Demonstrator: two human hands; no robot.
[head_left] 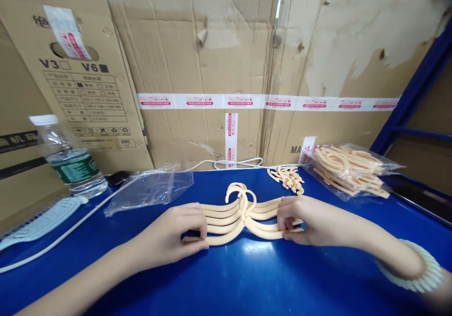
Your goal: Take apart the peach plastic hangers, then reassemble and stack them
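A row of several beige clothes hangers (226,237) lies on the blue table, their curved hooks bunched together in the middle. My left hand (176,229) is closed around the left arms of the hangers, thumb in front and fingers behind. On the other side, my right hand (300,219) grips the right arms the same way, with a pale bracelet on that wrist. The hanger ends are partly hidden by my fingers. Behind the right hand sits a small heap of loose beige hooks (287,178).
Bagged beige hangers (348,165) are stacked at the back right, near a dark flat device (423,198). An empty clear plastic bag (151,189) lies back left. A water bottle (72,165), a light blue hairbrush (42,224) and a white cable (95,217) are on the left. Cardboard (197,137) stands behind.
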